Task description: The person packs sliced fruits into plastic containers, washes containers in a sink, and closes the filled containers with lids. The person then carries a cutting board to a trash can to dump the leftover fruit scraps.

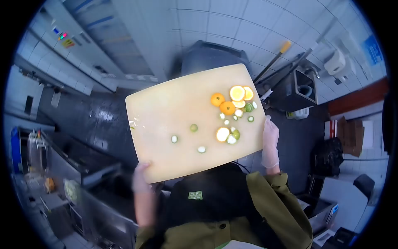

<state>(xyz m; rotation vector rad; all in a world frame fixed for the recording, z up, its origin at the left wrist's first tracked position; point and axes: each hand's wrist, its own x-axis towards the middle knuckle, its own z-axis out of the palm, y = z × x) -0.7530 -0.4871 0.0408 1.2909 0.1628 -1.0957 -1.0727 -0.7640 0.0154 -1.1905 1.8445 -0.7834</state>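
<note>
A large cream cutting board (166, 112) is held out in front of my body, tilted a little. My left hand (142, 176), blurred and gloved, grips its near left corner. On the right edge, my right hand (270, 141) in a clear glove is closed around the board. Orange end pieces (227, 108) and pale cut orange ends (237, 93) lie toward the board's right side. Among them are several small green-rimmed end slices (231, 139), probably lime or cucumber. A few more green-edged pieces (201, 149) are scattered near the middle, and tiny white scraps (134, 123) sit at the left edge.
Beyond the board stands a grey bin (211, 56) against the tiled wall. A yellow-tipped handle (285, 46) leans beside a metal sink (304, 89). Metal counters (83, 166) line the left; a black bag (327, 155) and cardboard (352, 137) are at right.
</note>
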